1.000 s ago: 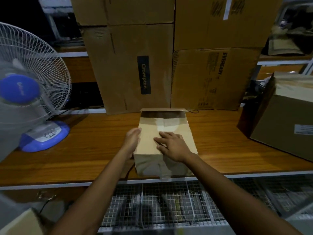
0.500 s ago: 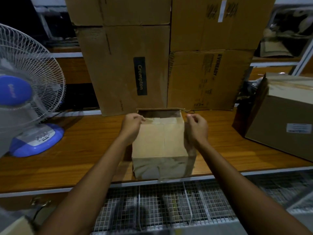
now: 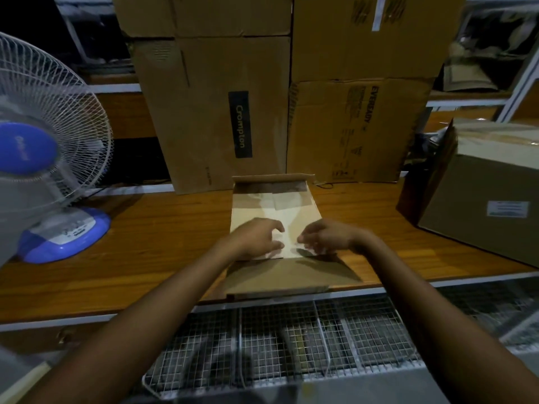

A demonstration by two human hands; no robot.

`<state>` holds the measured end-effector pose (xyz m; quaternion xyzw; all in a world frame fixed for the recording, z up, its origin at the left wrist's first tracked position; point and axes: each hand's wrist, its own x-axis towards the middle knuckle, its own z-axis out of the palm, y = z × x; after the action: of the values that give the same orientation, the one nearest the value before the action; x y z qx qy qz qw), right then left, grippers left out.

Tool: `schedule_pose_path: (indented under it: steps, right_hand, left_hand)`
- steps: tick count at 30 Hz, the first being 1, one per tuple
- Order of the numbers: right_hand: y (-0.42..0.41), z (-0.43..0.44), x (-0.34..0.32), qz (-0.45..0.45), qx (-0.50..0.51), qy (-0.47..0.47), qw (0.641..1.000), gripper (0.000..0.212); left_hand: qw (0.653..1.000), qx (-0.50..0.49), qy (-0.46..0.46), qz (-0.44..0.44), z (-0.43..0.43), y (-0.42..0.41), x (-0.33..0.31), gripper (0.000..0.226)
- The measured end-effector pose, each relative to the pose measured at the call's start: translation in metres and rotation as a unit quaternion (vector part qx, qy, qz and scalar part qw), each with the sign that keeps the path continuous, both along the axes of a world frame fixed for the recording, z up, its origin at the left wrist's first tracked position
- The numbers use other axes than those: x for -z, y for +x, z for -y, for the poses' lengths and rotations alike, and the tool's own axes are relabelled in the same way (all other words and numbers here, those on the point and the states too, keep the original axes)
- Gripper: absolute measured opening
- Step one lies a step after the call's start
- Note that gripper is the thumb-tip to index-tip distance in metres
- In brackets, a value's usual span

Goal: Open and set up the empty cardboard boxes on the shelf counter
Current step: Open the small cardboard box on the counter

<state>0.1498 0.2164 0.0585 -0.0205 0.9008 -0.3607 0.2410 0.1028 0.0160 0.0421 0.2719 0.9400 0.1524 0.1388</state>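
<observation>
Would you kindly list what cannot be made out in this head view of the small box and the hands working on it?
- Small cardboard box, head view: its interior, covered by its own top panels.
- Left hand and right hand: fingertips blurred by motion, so the grip on the box is unclear.
- White label on the right-hand box: print too small.
- Table fan: cut off by the left edge.

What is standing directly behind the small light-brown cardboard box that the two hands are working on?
Behind the small light-brown cardboard box stand two tall brown cartons: one labelled Crompton, one labelled Eveready. Whatever is behind those cartons is covered.
</observation>
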Motion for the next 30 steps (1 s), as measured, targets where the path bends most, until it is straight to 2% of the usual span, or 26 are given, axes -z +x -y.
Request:
schedule_pose_path:
  steps: [2,4,5,8,12,14,18,20,23,25,27,30]
  right_hand:
    - [-0.002,0.019,0.021,-0.116,0.001,0.140,0.983,0.031]
    - [0.002,0.033,0.039,-0.190,-0.024,0.271,0.943,0.040]
    - [0.004,0.037,0.047,-0.206,-0.033,0.301,0.931,0.044]
    - [0.005,0.044,0.062,-0.214,-0.018,0.295,0.931,0.052]
    - [-0.003,0.048,0.059,-0.200,0.006,0.294,0.934,0.058]
    - [-0.007,0.054,0.058,-0.191,0.022,0.308,0.932,0.063]
    - [-0.014,0.064,0.061,-0.163,0.084,0.316,0.931,0.073]
    - [-0.017,0.070,0.061,-0.163,0.105,0.312,0.930,0.073]
    - [-0.018,0.074,0.057,-0.173,0.130,0.294,0.931,0.072]
    - [-0.018,0.075,0.051,-0.179,0.148,0.272,0.934,0.071]
    - [-0.020,0.073,0.046,-0.178,0.162,0.256,0.936,0.070]
    - [-0.020,0.072,0.039,-0.186,0.179,0.224,0.940,0.063]
  left_hand:
    - [0.994,0.042,-0.017,-0.099,-0.004,0.006,0.020,0.039]
    - [0.991,0.079,-0.032,-0.105,-0.003,0.005,0.035,0.038]
    - [0.990,0.090,-0.036,-0.106,-0.002,0.003,0.040,0.038]
    - [0.980,0.121,-0.035,-0.152,0.001,-0.002,0.044,0.034]
    - [0.959,0.162,-0.042,-0.229,-0.002,-0.008,0.016,0.025]
    - [0.959,0.159,-0.041,-0.229,-0.002,-0.013,-0.004,0.023]
    - [0.971,0.115,-0.049,-0.205,0.011,-0.026,-0.049,0.034]
    - [0.971,0.073,-0.114,-0.195,0.021,-0.027,-0.070,0.034]
    - [0.955,-0.001,-0.254,-0.152,0.037,-0.030,-0.079,0.024]
    - [0.950,-0.058,-0.289,-0.100,0.046,-0.036,-0.064,0.026]
    - [0.956,-0.104,-0.265,-0.074,0.052,-0.046,-0.036,0.031]
    - [0.974,-0.204,-0.093,-0.043,0.053,-0.056,0.020,0.051]
